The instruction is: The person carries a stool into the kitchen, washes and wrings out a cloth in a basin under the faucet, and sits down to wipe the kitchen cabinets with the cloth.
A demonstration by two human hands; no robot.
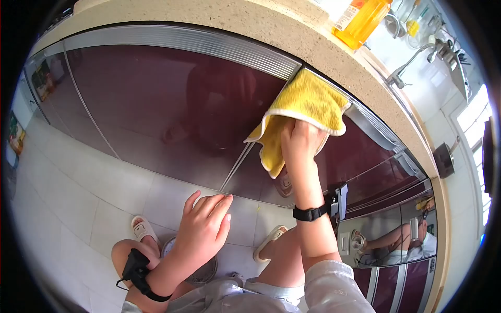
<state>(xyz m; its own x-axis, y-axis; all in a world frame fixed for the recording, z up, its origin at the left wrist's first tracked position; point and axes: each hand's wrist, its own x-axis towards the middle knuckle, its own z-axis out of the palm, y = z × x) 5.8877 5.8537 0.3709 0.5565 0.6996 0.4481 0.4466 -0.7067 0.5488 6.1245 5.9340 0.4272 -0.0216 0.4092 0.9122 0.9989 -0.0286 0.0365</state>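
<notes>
My right hand (301,140) has a yellow cleaning cloth (309,98) with a white edge, pressed against the glossy dark red cabinet door (339,151) just under the countertop. The cloth drapes over the fingers and hides their tips. It covers part of the metal strip and the seam between two doors. Lower and to the left, my left hand (206,220) is held out with fingers spread and nothing in it. It appears in front of the lower edge of the wide cabinet door (156,99).
Above the doors runs a beige stone countertop (229,18) bearing a bottle of orange liquid (360,23). A faucet (399,78) and hanging utensils are at the upper right. A pot (444,159) sits at the right edge. Below, a round stool (203,271) stands on the tiled floor (68,193).
</notes>
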